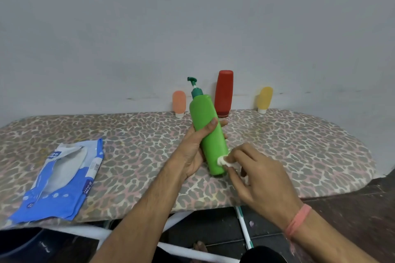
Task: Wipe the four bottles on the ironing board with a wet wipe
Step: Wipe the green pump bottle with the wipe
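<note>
Nearest the camera, the right hand [254, 175] had its fingers curled in, pinching a small bunched wet wipe [223, 160] and pressing it against the lower side of the green pump bottle [208, 134]. That wipe looked soft and limp, a thing to keep wadded under the fingertips so it would not slip loose. Just beyond, the left hand [196, 149] was clamped round the middle of the bottle, thumb across the front, holding it tilted above the ironing board [299, 145] with the pump head pointing up and away. The bottle looked like smooth, stiff plastic, probably light and likely slick once damp, so that mid-body grip seemed the sensible place; the thin pump neck looked a poor spot to take hold. Off to the left on the leopard-print board lay the blue wipes packet [62, 179], flap open. At the far edge, standing against the wall, were the other three: the peach bottle [179, 103] and the red bottle [224, 94] both resting on their caps, and the yellow bottle [265, 99] well apart to the right, leaning on the wall. By the look of it, the green one was mid-wipe, with its upper half and the pump yet to be covered.
</note>
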